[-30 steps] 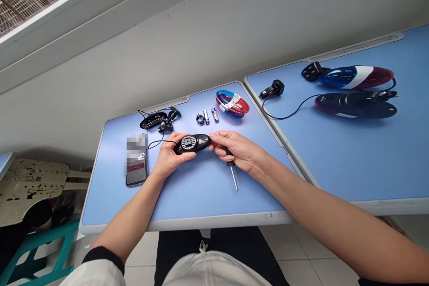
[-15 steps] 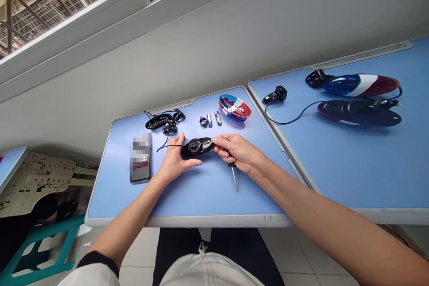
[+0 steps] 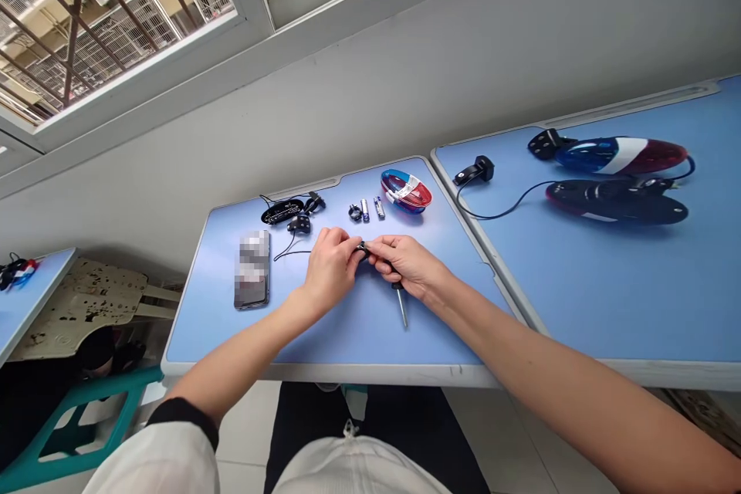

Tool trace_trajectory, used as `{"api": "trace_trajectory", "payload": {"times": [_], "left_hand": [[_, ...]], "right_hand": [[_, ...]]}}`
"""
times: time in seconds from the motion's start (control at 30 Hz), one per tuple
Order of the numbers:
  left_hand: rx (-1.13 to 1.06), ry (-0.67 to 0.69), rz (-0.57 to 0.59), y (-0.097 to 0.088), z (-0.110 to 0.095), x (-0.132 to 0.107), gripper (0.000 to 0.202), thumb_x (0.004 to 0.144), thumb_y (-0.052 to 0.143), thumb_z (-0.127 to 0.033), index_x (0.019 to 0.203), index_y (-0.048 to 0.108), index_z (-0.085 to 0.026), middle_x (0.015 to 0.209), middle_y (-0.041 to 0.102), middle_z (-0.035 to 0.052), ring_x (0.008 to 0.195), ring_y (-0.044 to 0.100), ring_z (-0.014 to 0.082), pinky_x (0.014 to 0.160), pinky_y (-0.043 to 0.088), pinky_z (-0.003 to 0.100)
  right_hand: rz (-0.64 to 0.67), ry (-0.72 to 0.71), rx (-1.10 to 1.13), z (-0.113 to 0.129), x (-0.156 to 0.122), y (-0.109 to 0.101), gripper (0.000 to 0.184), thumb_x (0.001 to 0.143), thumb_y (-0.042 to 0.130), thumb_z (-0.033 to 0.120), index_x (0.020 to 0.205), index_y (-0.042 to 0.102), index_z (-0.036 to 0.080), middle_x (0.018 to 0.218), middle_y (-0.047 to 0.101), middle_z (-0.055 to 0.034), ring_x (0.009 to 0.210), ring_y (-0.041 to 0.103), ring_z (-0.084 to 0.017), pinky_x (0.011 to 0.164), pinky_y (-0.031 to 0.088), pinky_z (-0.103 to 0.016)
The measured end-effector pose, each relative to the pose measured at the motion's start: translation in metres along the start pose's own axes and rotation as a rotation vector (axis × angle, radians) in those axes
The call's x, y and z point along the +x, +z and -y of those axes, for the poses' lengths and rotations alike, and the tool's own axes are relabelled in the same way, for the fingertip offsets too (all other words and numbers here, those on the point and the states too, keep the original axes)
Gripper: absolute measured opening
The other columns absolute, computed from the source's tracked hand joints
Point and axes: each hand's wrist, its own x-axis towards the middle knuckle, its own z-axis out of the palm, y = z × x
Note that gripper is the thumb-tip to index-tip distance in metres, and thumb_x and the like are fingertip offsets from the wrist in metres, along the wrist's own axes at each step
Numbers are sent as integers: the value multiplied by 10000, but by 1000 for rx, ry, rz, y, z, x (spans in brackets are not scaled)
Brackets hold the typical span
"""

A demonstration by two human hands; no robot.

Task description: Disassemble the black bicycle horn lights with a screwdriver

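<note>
The left hand point(image 3: 331, 268) and right hand point(image 3: 406, 266) meet near the middle of the blue table point(image 3: 347, 340), both closed and pinching a small black plastic piece point(image 3: 363, 248) between their fingertips, so little of it shows and its long axis cannot be told. A thin black wire point(image 3: 292, 252) runs from the left hand toward the table's left edge. A screwdriver point(image 3: 401, 307) points its steel shaft at the near edge, its handle passing under the right hand, gripped or not cannot be told, while two batteries point(image 3: 371, 208) and a red-and-blue lamp shell point(image 3: 406, 191) lie toward the far edge.
</note>
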Motion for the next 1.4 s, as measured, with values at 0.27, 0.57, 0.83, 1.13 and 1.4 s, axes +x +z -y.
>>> {"api": "trace_trajectory", "payload": {"times": [0.27, 0.57, 0.83, 1.13, 1.4], "left_hand": [[-18, 77, 77, 11, 6, 6, 266, 865, 480, -141, 655, 642, -149, 703, 563, 64, 701, 433, 169, 636, 412, 290], [7, 80, 223, 13, 20, 73, 200, 826, 501, -122, 752, 687, -135, 784, 579, 75, 791, 475, 191, 729, 417, 315], [99, 141, 427, 47, 25, 105, 227, 790, 495, -79, 775, 716, -128, 822, 577, 95, 848, 492, 224, 736, 410, 326], [-143, 12, -12, -5, -2, 42, 190, 844, 506, -161, 845, 695, -168, 743, 618, 43, 737, 530, 154, 718, 438, 284], [-75, -507, 91, -14, 38, -65, 303, 705, 674, -226, 997, 672, -147, 814, 615, 56, 792, 567, 189, 740, 483, 330]], "right_hand": [[-22, -2, -9, -1, 0, 1, 263, 748, 661, 163, 549, 492, 139, 458, 505, 27, 332, 335, -13, 289, 170, -135], [-66, 14, -27, 3, -3, 4, 279, 836, 520, 100, 573, 448, 158, 477, 490, 32, 339, 338, -19, 298, 170, -139], [-61, 8, -49, 2, -4, 6, 291, 847, 509, 110, 569, 441, 157, 478, 487, 39, 336, 330, -15, 296, 170, -138], [-41, 7, -41, 1, -5, 3, 270, 838, 522, 127, 578, 455, 156, 493, 498, 36, 334, 345, -15, 293, 178, -137], [-31, 19, -62, 0, -4, 1, 256, 831, 541, 153, 585, 472, 146, 521, 518, 17, 348, 345, -14, 299, 170, -135]]}}
